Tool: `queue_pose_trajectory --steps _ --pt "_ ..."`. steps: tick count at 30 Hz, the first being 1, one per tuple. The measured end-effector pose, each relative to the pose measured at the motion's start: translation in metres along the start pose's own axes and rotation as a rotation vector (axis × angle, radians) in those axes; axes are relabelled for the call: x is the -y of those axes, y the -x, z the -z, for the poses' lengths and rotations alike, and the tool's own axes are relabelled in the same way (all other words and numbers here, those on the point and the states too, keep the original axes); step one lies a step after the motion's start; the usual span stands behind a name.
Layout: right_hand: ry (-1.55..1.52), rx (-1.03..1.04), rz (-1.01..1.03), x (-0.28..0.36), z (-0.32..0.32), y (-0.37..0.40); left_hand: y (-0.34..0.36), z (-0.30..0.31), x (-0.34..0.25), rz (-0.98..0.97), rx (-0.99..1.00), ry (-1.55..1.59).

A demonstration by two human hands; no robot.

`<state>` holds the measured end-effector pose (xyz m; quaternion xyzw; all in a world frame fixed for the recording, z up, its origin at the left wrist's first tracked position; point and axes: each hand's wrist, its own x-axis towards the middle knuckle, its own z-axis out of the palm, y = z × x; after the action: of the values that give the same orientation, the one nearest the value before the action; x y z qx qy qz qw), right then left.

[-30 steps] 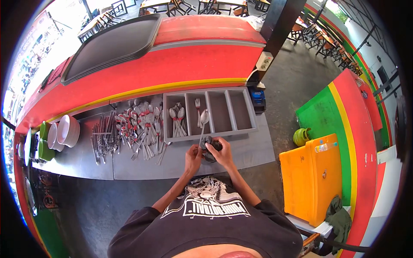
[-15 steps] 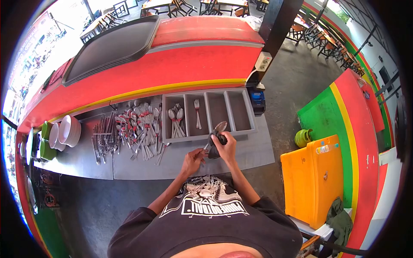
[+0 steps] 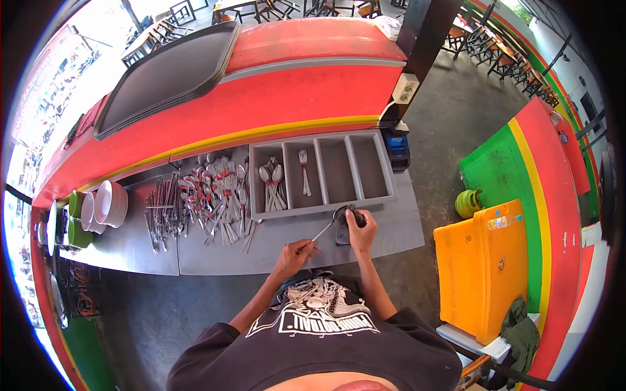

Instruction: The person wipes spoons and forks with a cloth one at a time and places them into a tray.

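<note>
My left hand (image 3: pixel 297 257) is closed on the handle end of a spoon (image 3: pixel 324 229) in front of my chest. My right hand (image 3: pixel 362 232) grips a dark cloth (image 3: pixel 342 234) around the spoon's bowl, which is mostly hidden. Just beyond both hands lies a grey cutlery tray (image 3: pixel 300 210) with several compartments. Its leftmost compartment holds several spoons (image 3: pixel 276 174). One fork (image 3: pixel 304 172) lies in the compartment beside them. Left of the tray is a heap of mixed spoons and forks (image 3: pixel 225 195), some with red bands.
Chopsticks (image 3: pixel 162 205) lie in a pile left of the heap. White bowls (image 3: pixel 111 203) and green bowls (image 3: pixel 79 232) stand at the counter's left end. Black trays (image 3: pixel 166 78) rest on the red ledge. A blue-and-black object (image 3: pixel 396 151) sits behind the tray's right corner.
The spoon's bowl has gone from showing above the right hand to being mostly covered by the cloth. My right hand has shifted right, farther from the left. The whole view has tilted slightly.
</note>
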<state>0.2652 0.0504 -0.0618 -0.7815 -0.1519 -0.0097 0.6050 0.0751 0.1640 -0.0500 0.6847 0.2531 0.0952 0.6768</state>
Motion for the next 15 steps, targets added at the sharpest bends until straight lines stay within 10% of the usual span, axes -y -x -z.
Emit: queue_pose_trajectory --steps 7,15 --pt "-0.108 -0.046 -0.145 0.022 -0.009 -0.005 0.004 0.010 0.000 0.042 -0.114 0.011" --pt "-0.263 0.562 -0.050 0.038 -0.055 0.027 0.006 0.018 -0.013 0.076 -0.331 0.255"
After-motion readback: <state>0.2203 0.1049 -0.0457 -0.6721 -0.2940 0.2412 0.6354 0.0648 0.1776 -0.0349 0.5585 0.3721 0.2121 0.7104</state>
